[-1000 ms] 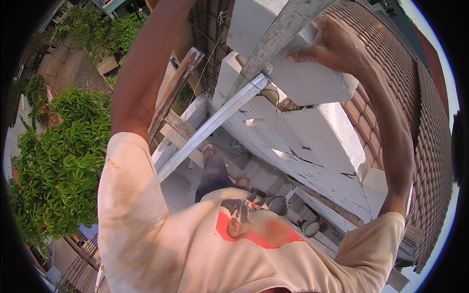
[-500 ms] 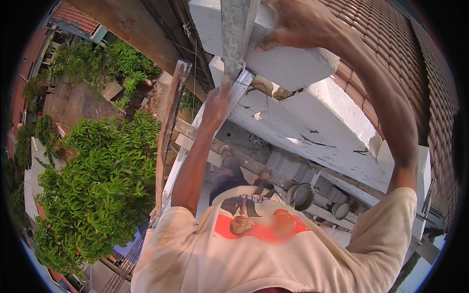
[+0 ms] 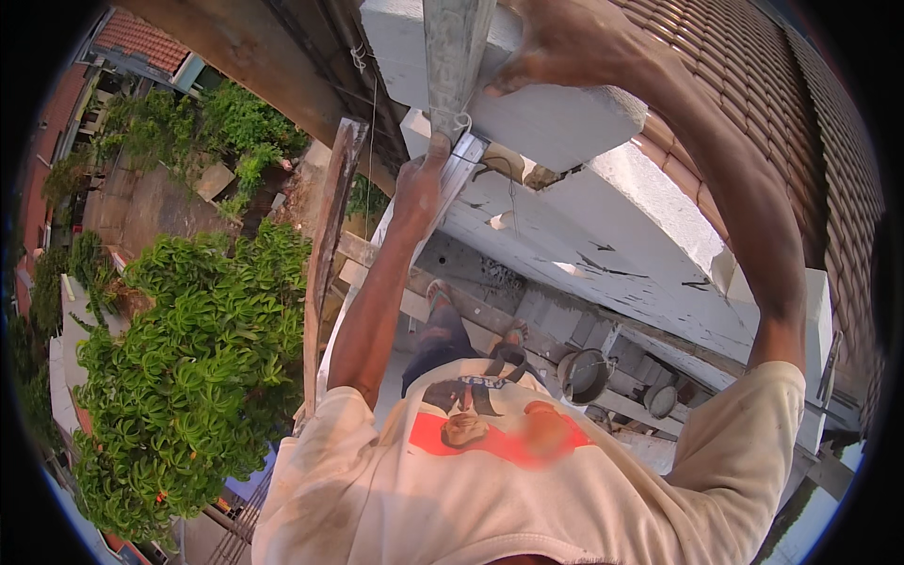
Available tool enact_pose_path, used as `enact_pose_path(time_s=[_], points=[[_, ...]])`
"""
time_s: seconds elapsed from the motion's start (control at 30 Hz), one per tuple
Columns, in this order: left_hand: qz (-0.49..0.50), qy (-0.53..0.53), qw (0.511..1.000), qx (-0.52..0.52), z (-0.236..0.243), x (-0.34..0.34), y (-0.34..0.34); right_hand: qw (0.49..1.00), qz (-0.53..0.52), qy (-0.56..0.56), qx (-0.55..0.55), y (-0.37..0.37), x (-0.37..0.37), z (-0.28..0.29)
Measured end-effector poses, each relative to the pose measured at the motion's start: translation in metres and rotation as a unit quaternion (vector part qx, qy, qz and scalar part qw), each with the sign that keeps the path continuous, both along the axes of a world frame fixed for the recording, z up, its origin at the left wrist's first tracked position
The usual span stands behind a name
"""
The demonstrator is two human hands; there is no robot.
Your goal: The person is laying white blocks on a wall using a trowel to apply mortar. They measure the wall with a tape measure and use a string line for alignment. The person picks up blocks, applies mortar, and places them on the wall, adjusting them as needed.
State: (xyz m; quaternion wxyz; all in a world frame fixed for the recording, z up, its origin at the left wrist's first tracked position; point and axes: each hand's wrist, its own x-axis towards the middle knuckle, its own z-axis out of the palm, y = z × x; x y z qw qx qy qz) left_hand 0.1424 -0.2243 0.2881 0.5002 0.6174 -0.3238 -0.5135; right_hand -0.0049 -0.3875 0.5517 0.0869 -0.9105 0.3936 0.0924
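Observation:
My left hand (image 3: 421,177) grips the lower end of the long grey, stained straight bar (image 3: 452,56), where it meets a white metal profile (image 3: 456,174) with a wire across it. My right hand (image 3: 551,56) reaches up and is wrapped over the edge of a white block (image 3: 565,122) just right of the bar, its thumb near the bar. A thin string (image 3: 374,118) with a knot hangs left of the bar. Below the block is a chipped white block wall (image 3: 593,245).
My feet stand on wooden planks (image 3: 405,301) high above a yard with a leafy tree (image 3: 188,348). An upright weathered board (image 3: 325,254) is at my left. Metal pans (image 3: 586,375) lie below right. A tiled roof (image 3: 753,85) runs along the right; a brown beam (image 3: 264,56) crosses the upper left.
My left arm has come down from high up to grip the bar's lower end. The bar looks more upright, and the whole view has shifted. My right hand stays on the block.

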Motion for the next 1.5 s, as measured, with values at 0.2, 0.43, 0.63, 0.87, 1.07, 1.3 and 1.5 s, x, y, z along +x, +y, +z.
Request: enact_pose_path(time_s=[0.2,0.43,0.63,0.87,1.07,1.3,1.5], points=[[0.012,0.029,0.999,0.016,0.013,0.001,0.004,0.995,0.047,-0.074,-0.036,0.049,0.002,0.033],[0.002,0.025,1.000,0.016,0.019,0.002,0.008,0.999,0.020,-0.018,0.026,0.051,0.013,0.042],[-0.002,0.030,0.999,0.015,0.008,0.001,0.004,0.981,0.122,-0.128,-0.079,0.016,-0.012,-0.018],[-0.008,0.037,0.999,0.007,-0.003,0.006,0.000,0.989,0.094,-0.096,-0.055,0.015,-0.007,-0.014],[-0.037,0.094,0.995,0.017,0.010,0.003,0.003,0.995,0.073,-0.056,-0.029,0.029,0.001,0.009],[-0.062,0.016,0.995,0.073,0.015,0.013,0.005,0.995,0.060,-0.064,-0.042,0.024,0.003,-0.001],[-0.078,-0.090,0.991,0.064,0.017,0.026,0.011,0.995,-0.029,-0.013,0.099,0.033,0.016,0.014]])
